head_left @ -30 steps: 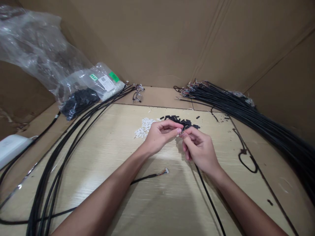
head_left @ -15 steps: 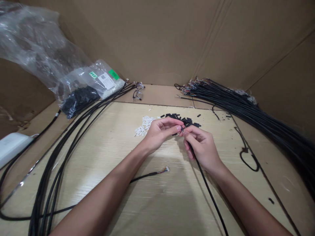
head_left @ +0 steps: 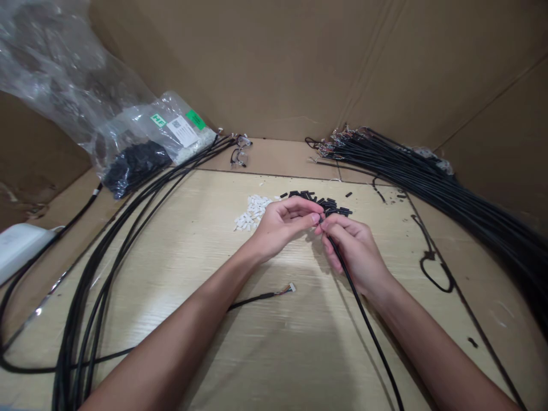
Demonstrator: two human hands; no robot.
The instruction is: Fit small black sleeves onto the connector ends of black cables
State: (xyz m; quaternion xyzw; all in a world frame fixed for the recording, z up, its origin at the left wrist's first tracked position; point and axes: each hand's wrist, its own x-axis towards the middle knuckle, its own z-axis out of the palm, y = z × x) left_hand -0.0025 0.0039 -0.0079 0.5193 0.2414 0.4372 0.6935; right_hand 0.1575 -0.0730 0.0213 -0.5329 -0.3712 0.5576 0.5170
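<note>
- Pinching the tip of a black cable (head_left: 363, 317) with the right hand (head_left: 353, 254), above the wooden tabletop (head_left: 192, 251).
- Pressed together at the same tip, left hand (head_left: 278, 228) thumb and forefinger.
- Just beyond, loose black sleeves (head_left: 331, 204) and white connectors (head_left: 252, 208).
- Far right, a cable bundle (head_left: 428, 182).
</note>
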